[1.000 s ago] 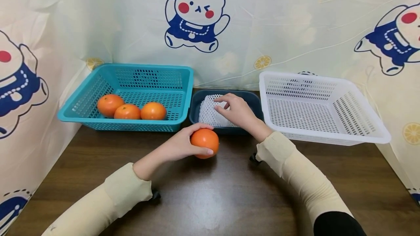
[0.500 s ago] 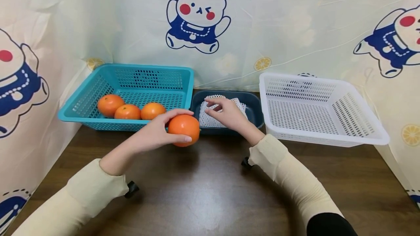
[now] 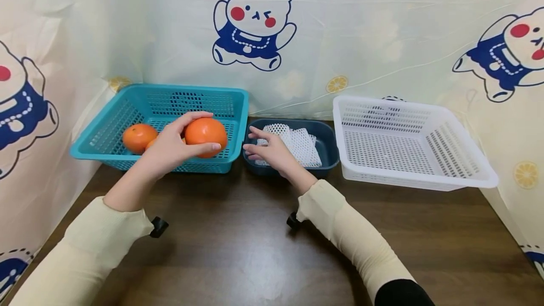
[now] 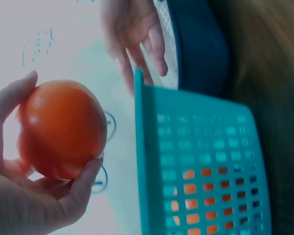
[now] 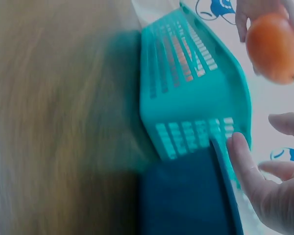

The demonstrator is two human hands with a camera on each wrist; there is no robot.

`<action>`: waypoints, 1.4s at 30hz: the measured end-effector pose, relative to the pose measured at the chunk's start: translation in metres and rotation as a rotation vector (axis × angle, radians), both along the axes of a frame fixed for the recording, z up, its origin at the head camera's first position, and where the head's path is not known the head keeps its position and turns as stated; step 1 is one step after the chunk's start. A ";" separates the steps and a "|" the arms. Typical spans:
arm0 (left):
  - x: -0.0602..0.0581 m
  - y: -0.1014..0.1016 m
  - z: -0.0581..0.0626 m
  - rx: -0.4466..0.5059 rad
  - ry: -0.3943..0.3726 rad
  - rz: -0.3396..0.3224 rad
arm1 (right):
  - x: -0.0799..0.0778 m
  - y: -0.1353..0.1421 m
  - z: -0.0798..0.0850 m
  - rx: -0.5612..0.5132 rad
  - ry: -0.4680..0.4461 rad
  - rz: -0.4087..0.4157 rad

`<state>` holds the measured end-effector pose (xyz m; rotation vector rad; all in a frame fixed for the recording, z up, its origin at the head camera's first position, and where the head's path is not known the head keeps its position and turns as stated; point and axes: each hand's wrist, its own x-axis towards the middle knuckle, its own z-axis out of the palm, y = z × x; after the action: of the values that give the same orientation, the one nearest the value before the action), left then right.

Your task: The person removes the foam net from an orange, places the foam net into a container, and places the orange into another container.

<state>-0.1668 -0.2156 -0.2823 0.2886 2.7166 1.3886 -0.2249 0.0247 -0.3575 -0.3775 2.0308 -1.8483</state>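
Note:
My left hand [image 3: 167,148] grips a shiny orange [image 3: 206,135] between thumb and fingers. It holds the fruit above the teal basket [image 3: 159,158]; in the left wrist view the orange [image 4: 63,129] stands higher than the basket's rim. A second orange [image 3: 139,139] lies in that basket, while others there are mostly hidden behind the hand. My right hand [image 3: 272,152], fingers loosely spread and holding nothing, hovers over the left side of a dark blue box [image 3: 328,148]. White foam net sleeves [image 3: 303,147] lie in the box.
A white perforated basket [image 3: 391,150] stands to the right of the box. All three containers line the back of the brown wooden table [image 3: 263,249], against a printed cloth backdrop [image 3: 340,37]. The teal basket's right side comes close to the box.
My left hand has carried the orange leftward and up, from in front of the box to over the teal basket. The right hand has drifted left, uncovering more of the foam net sleeves.

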 end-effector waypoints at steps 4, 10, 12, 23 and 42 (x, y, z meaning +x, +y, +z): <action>-0.014 -0.008 -0.004 0.016 0.003 0.024 | 0.005 -0.014 -0.003 -0.063 -0.018 -0.010; -0.032 -0.017 -0.005 0.032 0.007 0.107 | 0.013 -0.030 -0.008 -0.144 -0.032 -0.043; -0.039 -0.020 -0.005 0.032 0.016 0.142 | 0.015 -0.033 -0.010 -0.163 -0.038 -0.074; -0.074 -0.049 -0.020 -0.029 -0.024 0.298 | 0.021 -0.038 -0.017 -0.257 -0.089 -0.171; -0.097 -0.090 -0.055 -0.329 -0.067 0.205 | 0.026 -0.043 -0.020 -0.296 -0.088 -0.194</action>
<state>-0.2638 -0.3060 -0.3371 -0.0589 2.9205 0.9411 -0.1987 -0.0181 -0.3777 -0.1761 1.7929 -2.2503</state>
